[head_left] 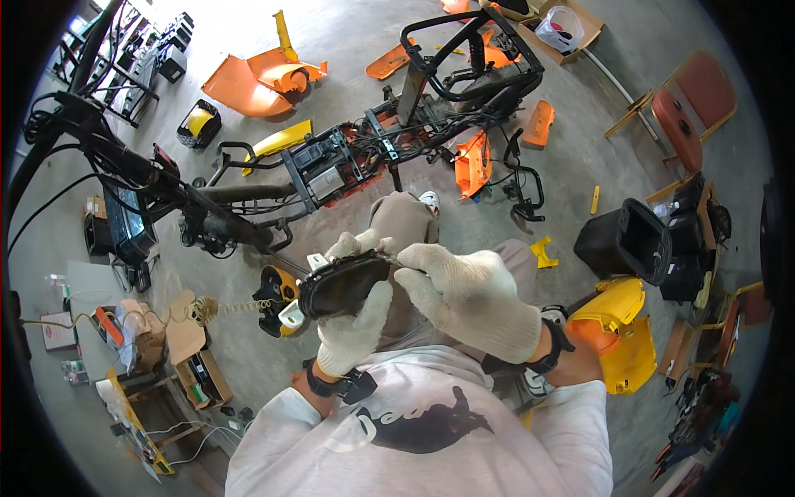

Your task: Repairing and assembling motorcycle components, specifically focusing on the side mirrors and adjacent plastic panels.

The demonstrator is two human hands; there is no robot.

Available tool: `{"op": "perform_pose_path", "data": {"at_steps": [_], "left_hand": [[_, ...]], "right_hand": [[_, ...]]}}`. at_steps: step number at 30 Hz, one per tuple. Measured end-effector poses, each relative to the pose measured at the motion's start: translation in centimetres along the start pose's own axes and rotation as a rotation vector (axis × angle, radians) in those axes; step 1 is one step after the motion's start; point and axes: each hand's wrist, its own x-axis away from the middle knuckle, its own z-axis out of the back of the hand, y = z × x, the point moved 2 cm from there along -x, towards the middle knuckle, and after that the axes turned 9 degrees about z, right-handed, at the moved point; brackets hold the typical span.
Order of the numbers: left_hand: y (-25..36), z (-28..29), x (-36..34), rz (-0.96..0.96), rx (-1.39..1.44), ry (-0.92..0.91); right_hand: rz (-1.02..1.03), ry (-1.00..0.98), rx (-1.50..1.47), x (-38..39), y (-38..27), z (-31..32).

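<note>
My left hand, in a knitted white work glove, holds a dark oval panel-like part with white tabs at its left end. The part has a glossy face and a black rim, and it is tilted in front of my chest. My right hand, gloved the same way, has its thumb and fingertips pinched together at the part's right end. Whatever lies between those fingertips is too small to tell. Just beyond stands a stripped scooter frame with bare wiring and metal boxes showing.
Orange body panels lie on the concrete floor beyond the frame. At right are a black bin, a yellow shell and a red chair. A coiled air hose runs at left beside a cardboard box.
</note>
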Motion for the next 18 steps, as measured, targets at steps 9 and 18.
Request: {"op": "perform_pose_path", "data": {"at_steps": [9, 18], "left_hand": [[-1.3, -0.3, -0.2, -0.071, -0.010, 0.009], [-0.6, -1.0, -0.9, -0.104, -0.213, -0.045]], "right_hand": [[-0.172, 0.077, -0.180, 1.9, 0.5, -1.3], [-0.271, 0.079, -0.329, 2.8, 1.4, -1.8]]}}
